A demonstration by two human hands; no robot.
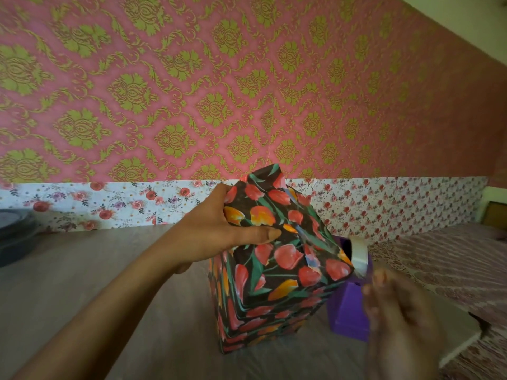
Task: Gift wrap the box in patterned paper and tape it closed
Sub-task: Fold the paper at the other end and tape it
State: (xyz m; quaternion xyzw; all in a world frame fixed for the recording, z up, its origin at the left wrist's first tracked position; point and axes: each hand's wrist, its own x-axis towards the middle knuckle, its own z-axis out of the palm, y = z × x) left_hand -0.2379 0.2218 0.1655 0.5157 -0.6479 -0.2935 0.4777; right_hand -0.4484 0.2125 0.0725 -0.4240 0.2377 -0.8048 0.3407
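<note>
- At the lower right, closest to the camera, the right hand (395, 311) is smeared by motion blur; its fingers look loosely bent, but I cannot tell whether they hold anything.
- Just beyond it stands a purple tape dispenser (348, 316) with a white tape roll (359, 256) mounted at its top, the roll close beside the box's right corner.
- Left of the dispenser, the box (274, 270) stands on end on the table (109, 283), fully covered in dark paper printed with red and orange tulips – its upper end is folded in, and a flap of paper rises to a point at the back.
- From the lower left, the left hand (208, 229) grips the box's upper left edge: the thumb lies flat across the folded paper, and the fingers wrap out of sight behind it.
- At the far left edge of the table sits a dark round object (13, 234), too cut off to identify.
- To the right lies a pink patterned bed cover (452, 264).
- Behind the table runs a white floral strip (109, 204) – and above it, pink wallpaper (247, 91) with a gold damask pattern.
</note>
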